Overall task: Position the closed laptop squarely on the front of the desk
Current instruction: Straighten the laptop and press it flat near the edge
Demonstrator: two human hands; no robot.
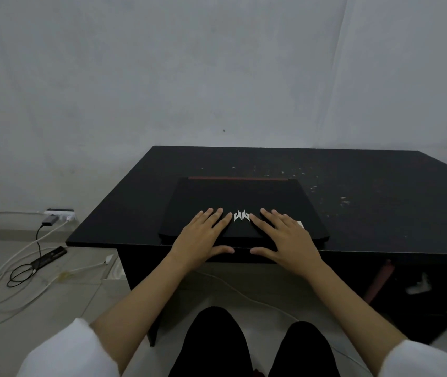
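Observation:
A closed black laptop with a silver emblem and a red strip along its far edge lies flat on the black desk, close to the front edge and roughly parallel to it. My left hand rests palm down on the lid left of the emblem, fingers spread, thumb over the laptop's front edge. My right hand lies the same way right of the emblem. Neither hand grips anything.
A grey wall stands behind the desk. On the floor at left are a power strip, white and black cables and a dark flat device. My knees are under the desk's front. The desk's right part carries pale scuff marks.

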